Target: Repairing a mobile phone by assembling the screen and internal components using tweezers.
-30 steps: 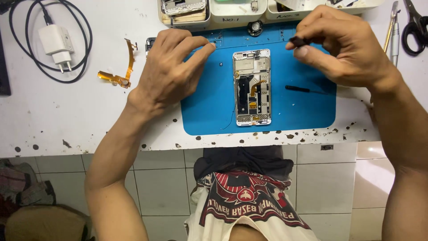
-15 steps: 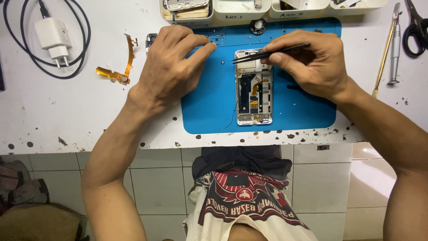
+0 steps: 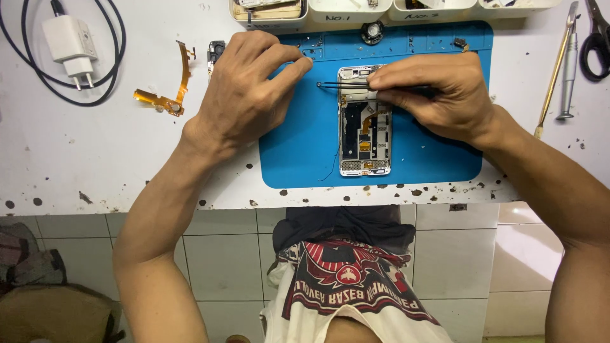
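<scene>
Right hand (image 3: 438, 95), pinching tweezers (image 3: 346, 84), has swung their tips left off the phone (image 3: 364, 121); left hand (image 3: 244, 95) still loosely curled, empty.

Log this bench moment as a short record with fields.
surface: blue mat on a white speckled table
work piece: opened phone frame lying on the mat
right hand: holds black tweezers over the frame's top end
left hand: rests on the mat's left edge, holds nothing
nearby: white charger, orange flex cable, scissors
</scene>
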